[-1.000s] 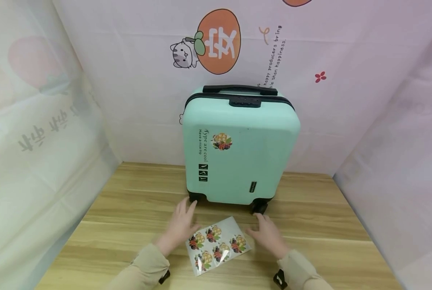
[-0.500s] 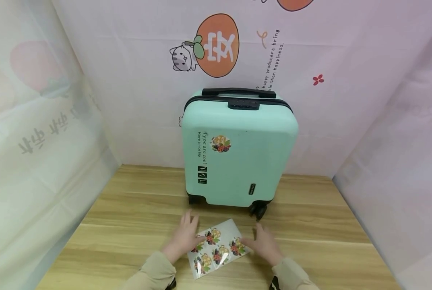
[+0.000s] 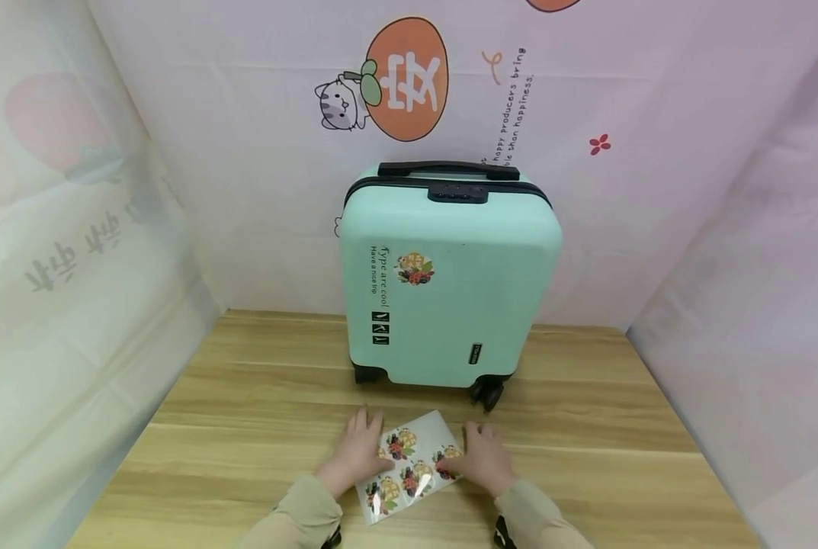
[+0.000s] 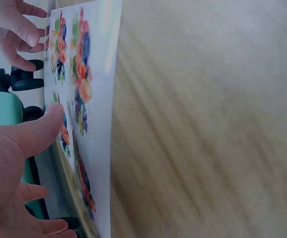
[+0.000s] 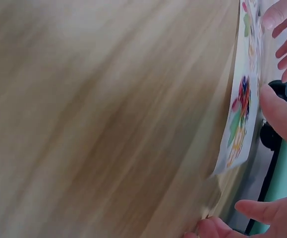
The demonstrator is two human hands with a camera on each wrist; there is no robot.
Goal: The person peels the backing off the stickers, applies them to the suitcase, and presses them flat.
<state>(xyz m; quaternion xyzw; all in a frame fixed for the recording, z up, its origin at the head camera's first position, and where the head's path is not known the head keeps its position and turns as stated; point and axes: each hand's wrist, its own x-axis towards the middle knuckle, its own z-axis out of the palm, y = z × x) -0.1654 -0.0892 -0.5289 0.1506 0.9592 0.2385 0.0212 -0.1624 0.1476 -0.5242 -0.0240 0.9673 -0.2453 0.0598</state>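
Note:
A sheet of fruit stickers [image 3: 428, 433] lies on the wooden table, turned at a slant. At its left edge is my left hand [image 3: 354, 455], thumb over the sheet and fingers spread on the table side. My right hand [image 3: 485, 460] is at the right edge, its thumb over a sticker there. In the left wrist view the left thumb [image 4: 39, 133] overlaps a printed fruit cluster, the other fingers apart from it. Behind the sheet stands a mint-green suitcase [image 3: 443, 313], upright on black wheels, with one round fruit sticker [image 3: 415, 269] on its front.
The wooden table [image 3: 587, 427] extends to both sides of the hands. A printed cloth [image 3: 258, 191] hangs behind the suitcase, with more cloth at left and right. The suitcase's black wheel [image 3: 487, 392] stands just beyond the sheet.
Both hands have come inward and back from near the suitcase wheels to the sheet's two sides. Their thumbs now lie over the sheet, which stays in nearly the same place.

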